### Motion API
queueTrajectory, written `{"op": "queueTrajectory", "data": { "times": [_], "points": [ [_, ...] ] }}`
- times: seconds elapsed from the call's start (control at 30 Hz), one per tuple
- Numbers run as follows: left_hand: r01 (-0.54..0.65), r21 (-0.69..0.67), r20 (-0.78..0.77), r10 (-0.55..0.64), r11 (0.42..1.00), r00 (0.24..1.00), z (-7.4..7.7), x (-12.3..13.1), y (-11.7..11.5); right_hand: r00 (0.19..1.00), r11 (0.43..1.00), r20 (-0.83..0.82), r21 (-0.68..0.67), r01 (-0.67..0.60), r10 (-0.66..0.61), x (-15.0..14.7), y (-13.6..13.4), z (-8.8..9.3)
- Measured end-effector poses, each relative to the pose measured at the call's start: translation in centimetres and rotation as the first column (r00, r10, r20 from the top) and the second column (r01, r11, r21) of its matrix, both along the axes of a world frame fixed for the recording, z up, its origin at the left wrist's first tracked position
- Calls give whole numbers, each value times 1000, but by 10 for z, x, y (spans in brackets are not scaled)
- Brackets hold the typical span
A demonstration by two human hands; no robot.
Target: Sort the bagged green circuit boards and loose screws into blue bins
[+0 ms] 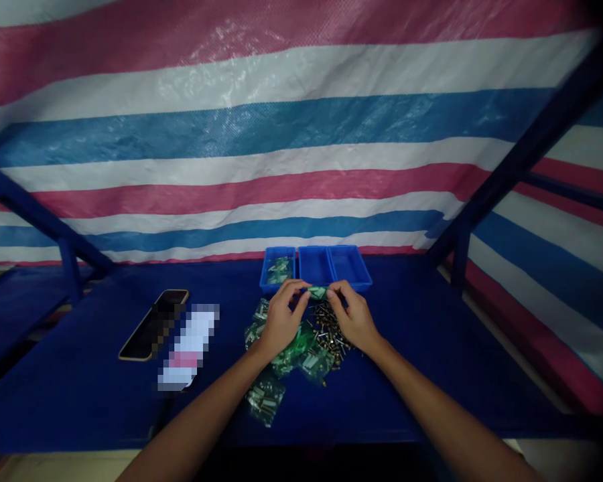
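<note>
I have the green packet [317,292] pinched end to end between my closed left grip [282,318] and right grip [356,318], its long axis running sideways, just before the blue trays [315,266] near the desk's [432,381] far edge.

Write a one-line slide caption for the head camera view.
Left hand and right hand pinch a green packet above loose screws, beside bagged screws, before three blue trays.

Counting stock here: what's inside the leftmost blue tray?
The leftmost blue plastic tray holds small clear plastic bags with green in them. The bags overlap, so their exact number and the tray floor beneath them cannot be seen.
</note>
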State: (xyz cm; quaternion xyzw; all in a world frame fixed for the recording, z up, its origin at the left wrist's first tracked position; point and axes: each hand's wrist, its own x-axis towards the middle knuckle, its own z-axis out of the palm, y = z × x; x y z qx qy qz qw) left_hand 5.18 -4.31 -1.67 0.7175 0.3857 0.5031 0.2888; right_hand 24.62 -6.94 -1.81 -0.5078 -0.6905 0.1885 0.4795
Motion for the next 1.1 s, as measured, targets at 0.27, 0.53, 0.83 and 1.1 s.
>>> {"op": "queueTrajectory", "data": {
  "times": [0.27, 0.53, 0.83, 1.1],
  "points": [
    [58, -148, 97, -44, 987, 994, -7, 2, 0, 997, 997, -73, -69, -41, 36, 0, 1, 1],
    [53, -129, 111, -39, 990, 993, -8, 2, -1, 997, 998, -56, -42, -47, 45, -2, 2, 1],
    [70, 59, -45, -68, 996, 997, 1, 0, -4, 996, 998, -84, -61, -14, 9, -2, 3, -3],
    [42, 120, -45, -37, 992, 998, 1, -1, 0, 995, 1000, -100, -12, -6, 4, -4, 2, -2]
  ]
}}
